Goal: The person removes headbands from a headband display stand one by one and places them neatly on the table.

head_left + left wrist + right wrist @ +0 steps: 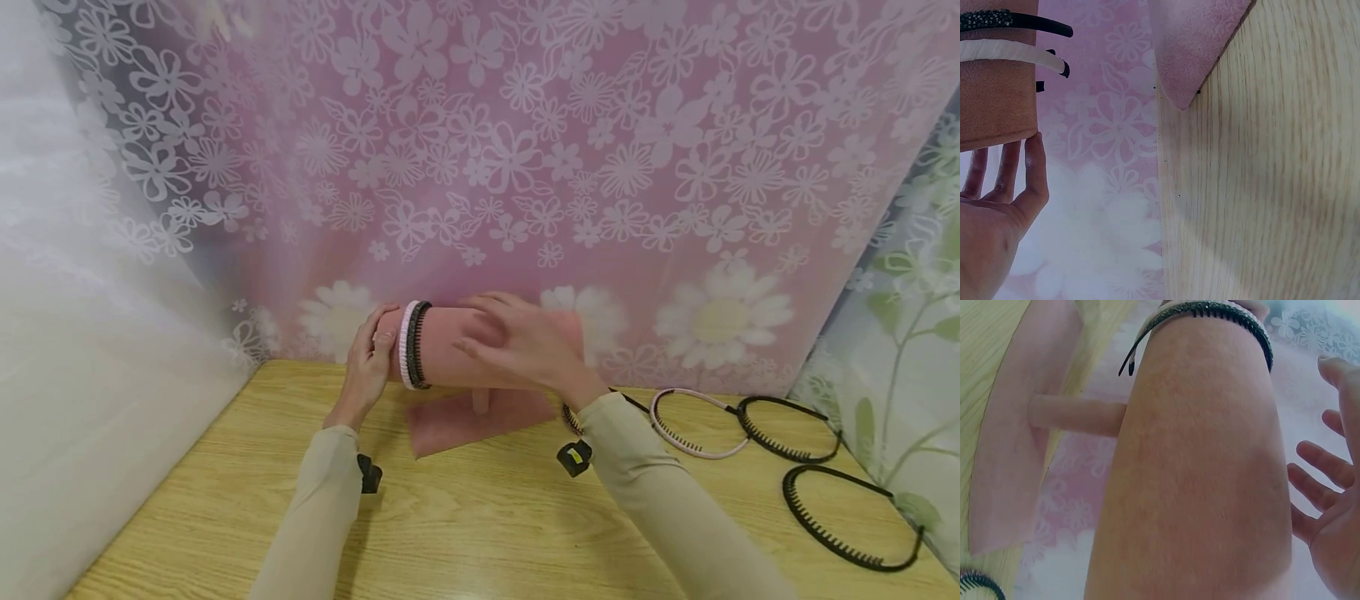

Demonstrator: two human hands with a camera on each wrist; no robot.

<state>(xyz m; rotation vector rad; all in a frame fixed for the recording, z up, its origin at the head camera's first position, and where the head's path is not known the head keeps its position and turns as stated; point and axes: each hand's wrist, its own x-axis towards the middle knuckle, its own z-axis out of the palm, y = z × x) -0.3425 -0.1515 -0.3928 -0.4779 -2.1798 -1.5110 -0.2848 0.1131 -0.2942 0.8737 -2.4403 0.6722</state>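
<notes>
A pink padded headband stand has a horizontal cylinder on a post and flat base. Near its left end sit a white headband and, close beside it, a dark glittery toothed headband. My left hand holds the cylinder's left end; the left wrist view shows several fingers against its end edge. Above the bare right part of the cylinder is my right hand, with fingers spread and nothing held. In the right wrist view, the right hand is beside the cylinder; contact is unclear.
Right of the stand lie a pink headband and black headbands on the wooden table. Another headband is partly hidden by my right forearm. A floral curtain hangs close behind the stand.
</notes>
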